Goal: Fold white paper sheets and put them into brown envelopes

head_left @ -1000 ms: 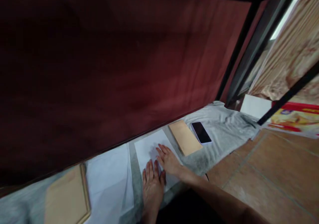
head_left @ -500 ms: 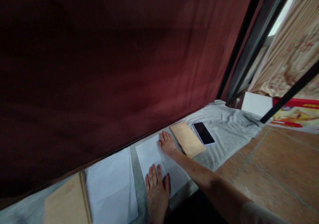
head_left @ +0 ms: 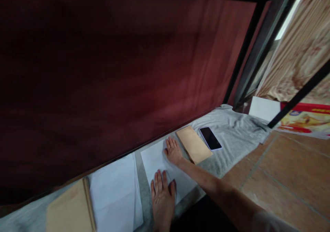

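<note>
Had open air above the far left part of the flat white paper sheet [head_left: 152, 156], the low tan paper-like rectangle [head_left: 194, 144] and the black-screened phone [head_left: 210, 138]. Met the upright dark red panel [head_left: 154, 70] behind, the slanting black bar [head_left: 299, 94] far right, and the bare right forearm [head_left: 206, 179] across the sheet.

A plain white rectangular sheet of paper [head_left: 156, 158] lies flat, set at a slant, on a grey fabric cover [head_left: 232, 130]. Its far left corner is bare and looks square, while other parts are hidden. A thin line, crease or edge, shows near its middle; which, is unclear.
</note>
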Motion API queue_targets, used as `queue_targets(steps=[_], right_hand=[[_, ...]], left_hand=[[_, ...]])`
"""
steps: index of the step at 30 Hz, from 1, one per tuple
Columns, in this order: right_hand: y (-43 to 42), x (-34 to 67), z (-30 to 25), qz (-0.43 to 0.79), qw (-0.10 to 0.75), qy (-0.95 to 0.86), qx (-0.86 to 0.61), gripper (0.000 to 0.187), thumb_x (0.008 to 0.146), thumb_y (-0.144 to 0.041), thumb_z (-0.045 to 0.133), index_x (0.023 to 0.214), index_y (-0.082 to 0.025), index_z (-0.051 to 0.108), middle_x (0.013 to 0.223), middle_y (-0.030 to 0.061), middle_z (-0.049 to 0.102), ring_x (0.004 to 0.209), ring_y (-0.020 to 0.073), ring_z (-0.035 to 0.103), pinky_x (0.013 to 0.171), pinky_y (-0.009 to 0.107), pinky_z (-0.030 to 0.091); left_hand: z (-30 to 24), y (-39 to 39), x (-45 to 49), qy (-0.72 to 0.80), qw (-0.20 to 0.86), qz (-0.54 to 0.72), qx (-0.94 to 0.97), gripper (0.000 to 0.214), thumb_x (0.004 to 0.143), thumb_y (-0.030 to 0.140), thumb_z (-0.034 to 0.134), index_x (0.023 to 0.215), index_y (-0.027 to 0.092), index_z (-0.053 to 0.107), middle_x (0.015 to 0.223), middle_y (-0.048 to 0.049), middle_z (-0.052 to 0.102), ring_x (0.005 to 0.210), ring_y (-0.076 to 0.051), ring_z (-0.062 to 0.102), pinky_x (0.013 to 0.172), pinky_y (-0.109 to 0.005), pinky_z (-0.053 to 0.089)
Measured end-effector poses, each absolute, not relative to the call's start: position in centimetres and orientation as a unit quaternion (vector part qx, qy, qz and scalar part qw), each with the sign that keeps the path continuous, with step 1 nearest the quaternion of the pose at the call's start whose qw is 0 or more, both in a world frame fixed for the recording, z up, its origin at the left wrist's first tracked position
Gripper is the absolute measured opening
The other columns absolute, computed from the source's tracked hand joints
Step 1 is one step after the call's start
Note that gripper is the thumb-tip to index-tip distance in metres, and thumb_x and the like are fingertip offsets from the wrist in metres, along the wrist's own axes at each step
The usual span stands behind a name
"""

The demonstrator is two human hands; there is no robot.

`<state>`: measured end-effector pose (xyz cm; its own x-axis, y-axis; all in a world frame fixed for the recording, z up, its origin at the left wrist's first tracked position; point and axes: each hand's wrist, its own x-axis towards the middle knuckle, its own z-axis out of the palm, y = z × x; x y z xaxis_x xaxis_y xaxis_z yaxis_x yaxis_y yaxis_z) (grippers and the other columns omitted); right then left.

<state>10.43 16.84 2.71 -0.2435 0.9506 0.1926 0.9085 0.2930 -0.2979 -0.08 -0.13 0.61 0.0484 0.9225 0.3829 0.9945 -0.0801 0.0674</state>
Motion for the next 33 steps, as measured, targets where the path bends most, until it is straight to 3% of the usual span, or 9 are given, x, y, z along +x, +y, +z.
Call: queue_targets(steps=[5, 10, 19, 25, 29, 33], right_hand=[[9.1, 12.6, 0.7, 0.035, 0.216, -0.851, -0.477, 0.057, 0.104, -0.032, 0.041, 0.155, -0.010, 0.034, 0.162, 0.0149, 0.029, 0.150, 0.0290, 0.027, 0.120, 0.047, 0.030], [4.0, 15.9, -0.2, 0.025, 0.231, -0.861, -0.453, 0.051, 0.102, -0.029, 0.047, 0.150, -0.012, 0.044, 0.157, 0.0135, 0.041, 0.145, 0.0262, 0.037, 0.119, 0.045, 0.034], [2.3, 18.0, 0.7, 0.038, 0.217, -0.861, -0.458, 0.052, 0.101, -0.029, 0.049, 0.151, -0.018, 0.045, 0.157, 0.0105, 0.042, 0.142, 0.0267, 0.042, 0.119, 0.046, 0.033], [2.1, 18.2, 1.0, 0.045, 0.202, -0.861, -0.465, 0.050, 0.102, -0.030, 0.048, 0.151, -0.019, 0.046, 0.157, 0.0092, 0.041, 0.143, 0.0280, 0.041, 0.119, 0.046, 0.031], [0.8, 19.8, 0.9, 0.024, 0.210, -0.863, -0.458, 0.050, 0.103, -0.032, 0.048, 0.151, -0.020, 0.044, 0.157, 0.0102, 0.041, 0.142, 0.0288, 0.041, 0.119, 0.050, 0.030], [-0.5, 21.5, 0.8, 0.006, 0.211, -0.866, -0.453, 0.053, 0.102, -0.031, 0.050, 0.153, -0.018, 0.042, 0.157, 0.0120, 0.042, 0.141, 0.0270, 0.043, 0.118, 0.048, 0.032]], left_hand=[[0.0, -0.1, -0.3, -0.653, 0.121, -0.174, -0.727, 0.054, 0.096, 0.030, 0.042, 0.145, 0.010, 0.049, 0.152, -0.0195, 0.049, 0.146, -0.031, 0.038, 0.117, -0.053, 0.034], [0.1, 0.0, -0.5, -0.653, 0.122, -0.189, -0.723, 0.055, 0.095, 0.032, 0.045, 0.147, 0.012, 0.048, 0.153, -0.0175, 0.048, 0.146, -0.030, 0.037, 0.118, -0.052, 0.034], [0.7, -1.5, 0.7, -0.649, 0.112, -0.171, -0.733, 0.052, 0.096, 0.031, 0.044, 0.146, 0.016, 0.049, 0.151, -0.0136, 0.051, 0.144, -0.029, 0.041, 0.117, -0.052, 0.035], [0.8, -4.2, 0.7, -0.610, 0.118, -0.117, -0.775, 0.053, 0.097, 0.030, 0.042, 0.150, 0.031, 0.043, 0.157, -0.0018, 0.045, 0.146, -0.027, 0.038, 0.117, -0.056, 0.033], [0.5, -5.8, -0.9, -0.614, 0.124, -0.103, -0.773, 0.055, 0.096, 0.037, 0.046, 0.150, 0.030, 0.044, 0.155, -0.0035, 0.047, 0.145, -0.029, 0.040, 0.115, -0.054, 0.038], [0.3, -6.9, -2.1, -0.615, 0.126, -0.100, -0.772, 0.053, 0.094, 0.032, 0.047, 0.147, 0.027, 0.050, 0.152, -0.0030, 0.052, 0.142, -0.028, 0.045, 0.111, -0.047, 0.045]])
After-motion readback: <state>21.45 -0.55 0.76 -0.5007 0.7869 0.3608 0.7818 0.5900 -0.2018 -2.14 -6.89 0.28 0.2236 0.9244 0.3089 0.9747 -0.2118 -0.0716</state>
